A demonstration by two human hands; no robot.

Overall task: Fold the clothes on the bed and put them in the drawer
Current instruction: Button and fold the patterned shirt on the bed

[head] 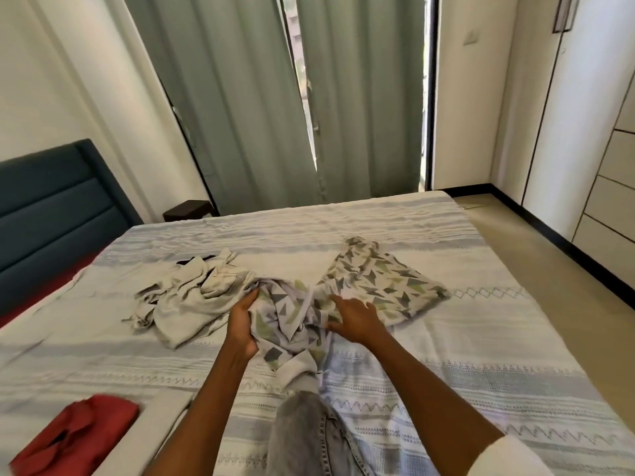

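Note:
A white garment printed with grey and green triangles (385, 286) lies crumpled in the middle of the bed (481, 338). My left hand (242, 324) grips its bunched left side, fingers curled round the fabric. My right hand (354, 321) lies on top of the cloth with fingers spread, pressing it down. A crumpled beige garment (192, 297) lies just left of the patterned one, touching it. A folded red garment (75, 434) sits at the bed's near left corner. Drawer fronts (611, 201) line the wall at the far right.
My knee in grey jeans (309, 438) rests on the bed's near edge. A dark blue headboard (58, 214) stands at the left, grey-green curtains (275, 97) behind the bed, and a small dark side table (189, 209) by them. Bare floor (536, 262) runs between bed and drawers.

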